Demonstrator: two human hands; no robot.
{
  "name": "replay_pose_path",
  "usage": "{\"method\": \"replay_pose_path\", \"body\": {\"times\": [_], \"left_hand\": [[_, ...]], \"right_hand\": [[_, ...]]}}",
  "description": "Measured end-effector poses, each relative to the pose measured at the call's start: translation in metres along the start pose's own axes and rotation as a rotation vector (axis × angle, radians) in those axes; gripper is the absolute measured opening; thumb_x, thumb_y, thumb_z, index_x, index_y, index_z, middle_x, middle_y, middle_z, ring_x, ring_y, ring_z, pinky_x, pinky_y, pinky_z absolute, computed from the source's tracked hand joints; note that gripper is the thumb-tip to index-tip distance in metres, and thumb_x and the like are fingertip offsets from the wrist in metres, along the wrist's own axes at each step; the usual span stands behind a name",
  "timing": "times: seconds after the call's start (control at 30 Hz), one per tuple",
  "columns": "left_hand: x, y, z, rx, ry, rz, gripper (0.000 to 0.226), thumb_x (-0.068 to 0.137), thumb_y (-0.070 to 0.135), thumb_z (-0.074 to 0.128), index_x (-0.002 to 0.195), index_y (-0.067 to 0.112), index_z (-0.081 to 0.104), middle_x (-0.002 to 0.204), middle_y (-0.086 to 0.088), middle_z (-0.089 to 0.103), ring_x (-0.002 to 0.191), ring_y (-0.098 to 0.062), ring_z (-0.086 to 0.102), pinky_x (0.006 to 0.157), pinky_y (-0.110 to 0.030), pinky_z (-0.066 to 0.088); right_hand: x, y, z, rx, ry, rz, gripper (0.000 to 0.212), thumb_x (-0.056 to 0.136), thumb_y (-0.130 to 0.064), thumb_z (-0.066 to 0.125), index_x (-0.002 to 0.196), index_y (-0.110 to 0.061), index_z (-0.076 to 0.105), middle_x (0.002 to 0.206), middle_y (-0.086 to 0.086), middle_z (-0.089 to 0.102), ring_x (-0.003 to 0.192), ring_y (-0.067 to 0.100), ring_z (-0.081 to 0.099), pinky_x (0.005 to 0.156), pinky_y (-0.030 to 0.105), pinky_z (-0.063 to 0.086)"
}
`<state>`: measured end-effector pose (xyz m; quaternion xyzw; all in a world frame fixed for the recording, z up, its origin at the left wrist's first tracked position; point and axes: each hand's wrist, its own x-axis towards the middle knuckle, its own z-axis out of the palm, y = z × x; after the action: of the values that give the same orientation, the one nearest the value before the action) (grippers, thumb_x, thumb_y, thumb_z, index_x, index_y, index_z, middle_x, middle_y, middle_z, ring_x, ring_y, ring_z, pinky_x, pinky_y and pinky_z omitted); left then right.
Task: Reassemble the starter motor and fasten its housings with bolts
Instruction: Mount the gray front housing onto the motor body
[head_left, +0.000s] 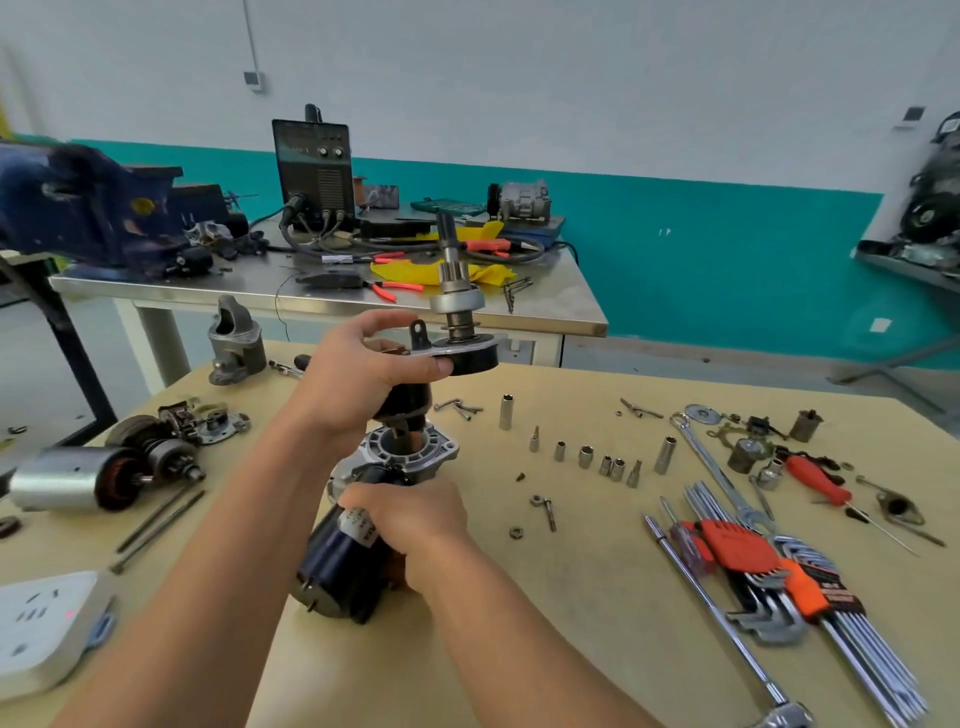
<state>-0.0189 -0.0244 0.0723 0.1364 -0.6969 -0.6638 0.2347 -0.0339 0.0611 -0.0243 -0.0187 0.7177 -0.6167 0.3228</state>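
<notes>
Now, head view: the step looks like mating the drive end into the motor; nothing appears bolted yet.
Left hand: curled round the pinion assembly, pinching its flat plate, just above the housing.
Pinion assembly: steel shaft, toothed gear, round black cup beneath.
Right hand: wrapped round the glossy black motor body, mid-table, near.
Aluminium housing: pale casting, ring-shaped mouth, bolt ears.
Next move: probably a straight descent, aligned with the bore.
Long bolts: thin, lying at left.
</notes>
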Motion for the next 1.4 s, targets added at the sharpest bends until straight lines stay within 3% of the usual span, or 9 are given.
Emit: {"method": "replay_pose_path", "body": {"times": [0.13,0.2,0.5,0.63,0.83,0.97,1.1,1.2,1.4], "left_hand": [[-0.004,0.005,0.002,-0.177,-0.061,-0.081,0.073,0.051,0.012,0.087,0.121,0.012,0.064,0.080,-0.011,0.072,0.065,-0.025,0.069,0.057,-0.034,0.057],[-0.005,0.006,0.003,-0.270,-0.127,-0.153,0.067,0.057,0.010,0.083,0.121,0.013,0.067,0.086,-0.014,0.072,0.067,-0.026,0.067,0.060,-0.036,0.059],[-0.015,0.018,0.020,-0.397,-0.289,-0.250,0.022,0.070,0.035,0.075,0.082,0.018,0.081,0.073,-0.006,0.069,0.061,-0.021,0.064,0.072,-0.041,0.058],[-0.027,0.014,0.038,-0.427,-0.264,-0.298,0.023,0.066,0.038,0.077,0.072,0.015,0.081,0.070,-0.008,0.069,0.058,-0.021,0.064,0.064,-0.042,0.062],[-0.041,-0.011,0.080,-0.290,-0.370,-0.178,0.062,0.061,0.035,0.083,0.121,0.023,0.072,0.117,-0.012,0.073,0.097,-0.032,0.072,0.076,-0.039,0.060],[-0.046,-0.025,0.095,-0.104,-0.342,0.030,0.062,0.065,0.042,0.084,0.124,0.040,0.067,0.119,-0.031,0.061,0.107,-0.043,0.064,0.086,-0.043,0.057],[-0.049,-0.035,0.098,0.084,-0.409,0.192,0.065,0.069,0.051,0.081,0.130,0.036,0.064,0.117,-0.007,0.072,0.109,-0.023,0.069,0.089,-0.031,0.058],[-0.051,-0.039,0.100,0.105,-0.399,0.177,0.061,0.071,0.050,0.079,0.127,0.031,0.067,0.111,0.002,0.075,0.096,-0.012,0.072,0.072,-0.021,0.055],[-0.050,-0.037,0.100,-0.213,-0.379,-0.086,0.055,0.068,0.037,0.080,0.119,0.017,0.072,0.113,-0.017,0.071,0.092,-0.031,0.070,0.067,-0.035,0.057]], "right_hand": [[-0.003,0.004,-0.001,0.165,-0.049,0.050,0.068,0.044,-0.022,0.086,0.108,-0.015,0.065,0.098,0.005,0.072,0.087,0.023,0.069,0.073,0.038,0.061],[-0.006,0.010,-0.010,0.241,-0.087,0.021,0.065,0.041,-0.021,0.089,0.102,-0.015,0.071,0.093,0.007,0.076,0.084,0.028,0.071,0.063,0.040,0.061],[-0.025,0.008,-0.117,0.057,-0.124,-0.653,0.048,0.051,-0.032,0.088,0.097,-0.030,0.076,0.095,-0.002,0.077,0.090,0.013,0.072,0.072,0.022,0.056],[-0.031,0.008,-0.170,0.039,-0.097,-0.745,0.049,0.056,-0.029,0.087,0.102,-0.020,0.076,0.097,0.009,0.076,0.092,0.025,0.072,0.076,0.034,0.058],[-0.034,0.015,-0.207,-0.052,-0.112,-0.826,0.045,0.065,-0.027,0.086,0.108,-0.022,0.073,0.103,0.008,0.075,0.100,0.028,0.070,0.084,0.040,0.058],[-0.031,0.020,-0.215,0.000,-0.115,-0.831,0.041,0.068,-0.028,0.086,0.105,-0.022,0.072,0.101,0.009,0.074,0.096,0.029,0.070,0.082,0.043,0.059],[-0.029,0.024,-0.222,0.006,-0.108,-0.822,0.044,0.069,-0.026,0.087,0.110,-0.022,0.072,0.106,0.009,0.074,0.101,0.030,0.070,0.086,0.046,0.059],[-0.030,0.029,-0.223,-0.031,-0.078,-0.817,0.045,0.069,-0.029,0.087,0.111,-0.025,0.071,0.107,0.005,0.075,0.102,0.028,0.070,0.087,0.046,0.058],[-0.031,0.024,-0.228,0.053,-0.231,-0.800,0.043,0.073,-0.028,0.083,0.110,-0.012,0.070,0.103,0.011,0.072,0.102,0.032,0.067,0.089,0.050,0.054]]}}
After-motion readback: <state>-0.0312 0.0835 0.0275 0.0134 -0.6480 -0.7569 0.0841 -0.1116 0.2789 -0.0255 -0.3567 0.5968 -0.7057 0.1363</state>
